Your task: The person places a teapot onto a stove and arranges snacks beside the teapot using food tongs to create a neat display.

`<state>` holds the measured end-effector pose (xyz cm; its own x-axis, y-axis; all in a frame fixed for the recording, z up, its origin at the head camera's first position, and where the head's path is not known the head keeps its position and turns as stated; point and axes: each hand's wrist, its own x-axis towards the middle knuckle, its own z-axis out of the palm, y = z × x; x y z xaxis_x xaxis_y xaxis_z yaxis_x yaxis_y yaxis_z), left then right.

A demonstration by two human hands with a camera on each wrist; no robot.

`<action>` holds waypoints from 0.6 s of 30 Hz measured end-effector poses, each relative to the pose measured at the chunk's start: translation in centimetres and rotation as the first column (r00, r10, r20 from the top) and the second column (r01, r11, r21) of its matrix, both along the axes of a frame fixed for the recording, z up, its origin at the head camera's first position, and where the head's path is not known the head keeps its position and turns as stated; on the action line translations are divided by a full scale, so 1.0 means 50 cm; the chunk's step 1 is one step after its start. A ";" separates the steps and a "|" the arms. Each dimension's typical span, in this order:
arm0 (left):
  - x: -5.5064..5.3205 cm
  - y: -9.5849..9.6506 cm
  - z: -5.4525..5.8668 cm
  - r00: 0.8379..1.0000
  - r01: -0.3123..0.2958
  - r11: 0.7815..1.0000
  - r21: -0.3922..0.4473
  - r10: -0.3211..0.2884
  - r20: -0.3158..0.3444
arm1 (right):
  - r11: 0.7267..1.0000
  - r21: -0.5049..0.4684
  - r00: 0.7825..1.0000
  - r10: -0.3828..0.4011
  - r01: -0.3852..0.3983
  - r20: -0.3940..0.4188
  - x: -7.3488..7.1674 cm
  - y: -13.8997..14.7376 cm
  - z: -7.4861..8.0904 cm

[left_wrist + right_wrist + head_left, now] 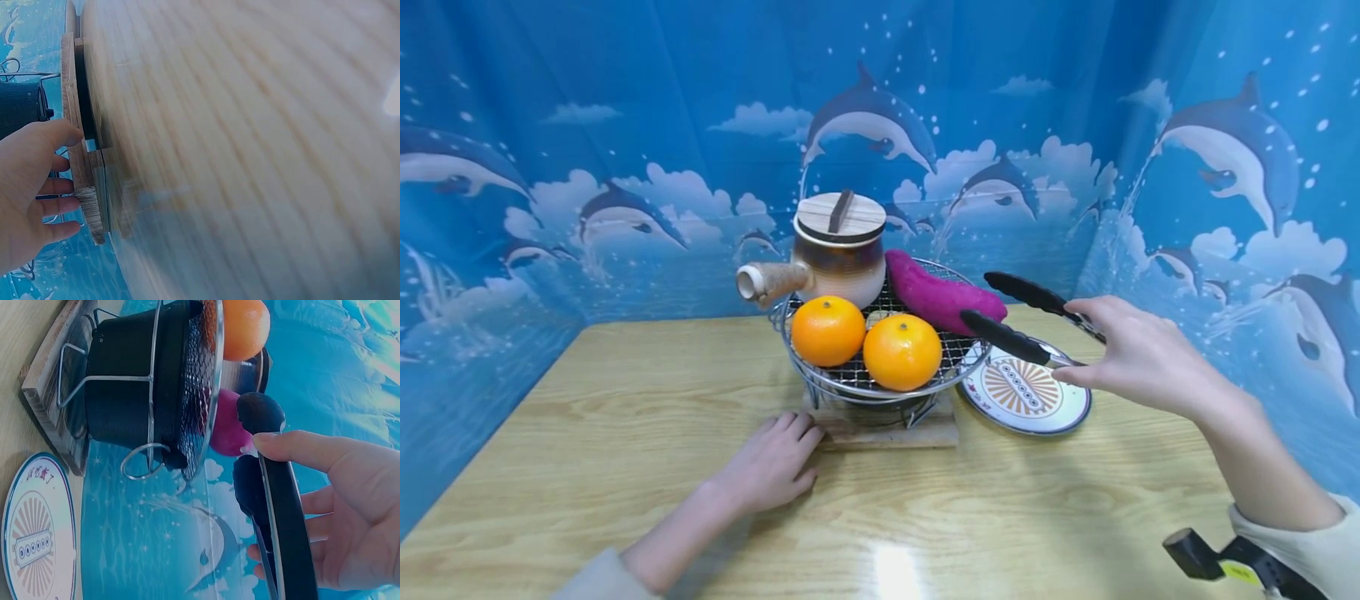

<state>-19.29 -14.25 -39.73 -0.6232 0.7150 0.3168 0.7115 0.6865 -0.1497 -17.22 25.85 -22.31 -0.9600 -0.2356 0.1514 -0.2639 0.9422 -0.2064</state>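
My right hand (1138, 354) grips black tongs (1018, 321), whose open tips hover beside a purple sweet potato (940, 298) on a round wire grill (820, 379). The right wrist view shows the tongs (278, 506) close to the sweet potato (226, 431) and the grill (206, 394) over a black stove (125, 381). Two oranges (828, 330) (902, 351) sit at the grill's front, and a clay teapot (838, 250) with a wooden lid stands behind. My left hand (772, 467) lies flat on the table, fingertips against the wooden base board (887, 433). The left wrist view shows those fingers (56, 187) touching the board (84, 187).
A patterned round plate (1026, 392) lies on the wooden table (625, 433) right of the grill, under the tongs. A blue dolphin-print curtain (625, 125) walls the table on three sides. A small black device (1225, 562) sits on my right wrist.
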 end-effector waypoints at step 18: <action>0.000 0.000 0.001 1.000 -0.001 1.000 -0.009 0.001 -0.014 | 0.988 -0.069 0.987 -0.131 0.138 0.094 0.002 0.094 -0.014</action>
<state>-19.29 -14.25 -39.67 -0.6196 0.7172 0.3189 0.7086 0.6859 -0.1657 -17.10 30.55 -23.00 -0.9925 -0.0949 0.0767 -0.1135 0.9487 -0.2952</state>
